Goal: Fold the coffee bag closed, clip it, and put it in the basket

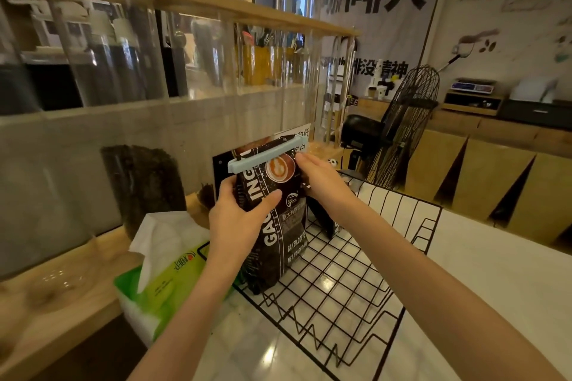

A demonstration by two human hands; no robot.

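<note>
- Right now I judge I am at the last step: the coffee bag (280, 219) is folded over at the top, a pale blue clip (267, 155) runs across the fold, and the bag stands upright at the near-left corner of the wire basket (356, 303).
- My left hand (240, 213) is wrapped around the bag's left edge at mid-height, thumb across the printed front, fingers behind it.
- My right hand (322, 178) is closed on the bag's upper right side, fingertips touching it just under the right end of the clip.
- I cannot tell whether the bag's bottom rests fully on the basket's grid or is partly borne by my hands.
- The next move, as I see it, calls for settling the bag so it stands or leans without tipping, then letting go with both hands; a second dark bag (325, 219) sits just behind it in the basket and could serve as a prop.
- The bag is a glossy black pouch with white lettering and a round latte picture, slightly crinkled, plump below and flattened where folded.
- The clip is a straight, smooth plastic bar, longer than the folded top is wide.
- The basket is thin black wire in an open square grid with low zigzag sides, sitting on a shiny pale marble-look desk (479, 288).
- A green soft pack of tissues (161, 281) lies just left of the basket.
</note>
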